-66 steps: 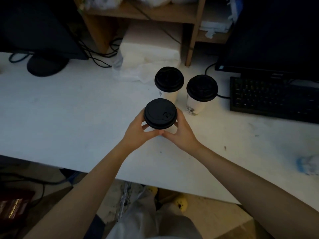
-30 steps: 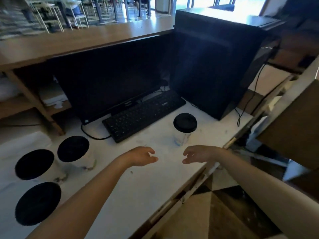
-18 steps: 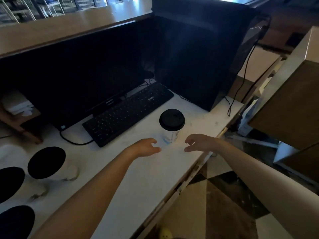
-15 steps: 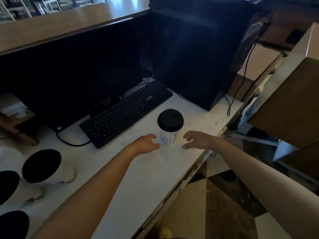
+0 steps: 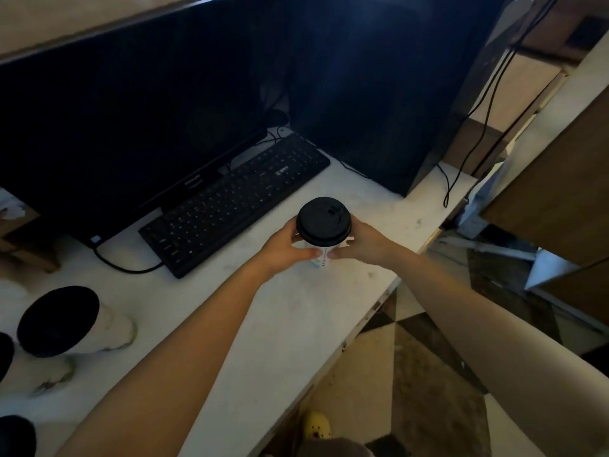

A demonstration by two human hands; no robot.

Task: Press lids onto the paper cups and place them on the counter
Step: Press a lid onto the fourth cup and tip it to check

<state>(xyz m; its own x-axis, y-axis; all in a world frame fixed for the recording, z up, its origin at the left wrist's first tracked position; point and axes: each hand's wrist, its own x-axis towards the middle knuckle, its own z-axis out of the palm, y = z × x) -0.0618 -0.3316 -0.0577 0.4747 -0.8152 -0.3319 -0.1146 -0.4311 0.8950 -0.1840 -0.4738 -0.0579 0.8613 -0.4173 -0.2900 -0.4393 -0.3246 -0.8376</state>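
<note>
Having closed in, the left hand (image 5: 282, 248) and right hand (image 5: 366, 243) curl fingers round the paper cup (image 5: 321, 259).

We list: black lid (image 5: 323, 224) on white cup (image 5: 321, 258) with blue print, centre; black keyboard (image 5: 235, 201); white counter (image 5: 204, 311); beige-and-dark chequered floor (image 5: 428, 374), lower right; yellow shoe (image 5: 316, 425), bottom.

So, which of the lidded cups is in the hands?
The cup in front of the keyboard: the left hand and right hand grip its sides. The other cups stand untouched at the far left.
</note>
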